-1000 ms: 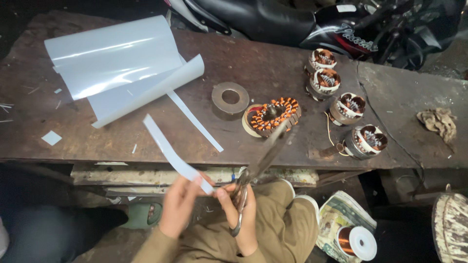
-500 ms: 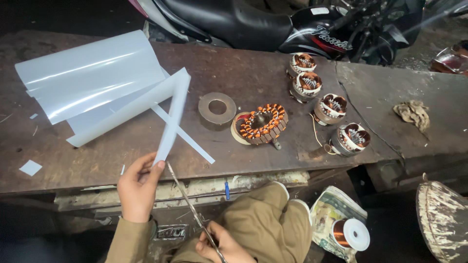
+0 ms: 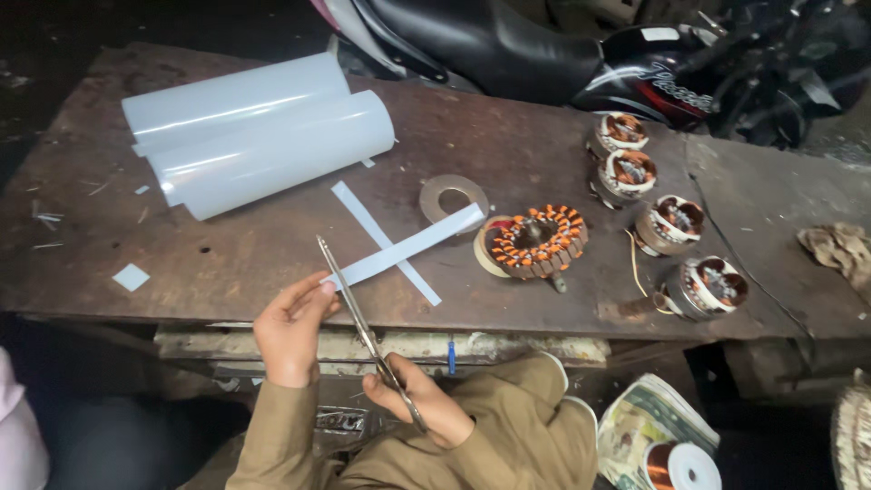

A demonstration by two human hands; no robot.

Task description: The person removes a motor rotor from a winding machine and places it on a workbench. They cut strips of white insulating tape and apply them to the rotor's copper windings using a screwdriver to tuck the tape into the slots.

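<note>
Left hand: the left hand point(image 3: 292, 331) pinches the near end of a white paper strip point(image 3: 408, 247), fingers closed on it.
Strip direction: its long axis runs from the hand up and right, over the bench point(image 3: 227, 263), ending beside the tape ring point(image 3: 453, 197).
Right hand: the right hand point(image 3: 419, 406) grips scissors point(image 3: 358, 318), their closed blades pointing up-left.
Counts: two strips, crossing; one plastic sheet roll point(image 3: 259, 145); one large stator point(image 3: 537, 240); four small stators point(image 3: 667, 204).

My strip point(image 3: 408, 249) is pale white, the sheets point(image 3: 259, 145) milky white, the stator point(image 3: 535, 240) wound copper-orange, the worktop point(image 3: 218, 245) rusty brown.
</note>
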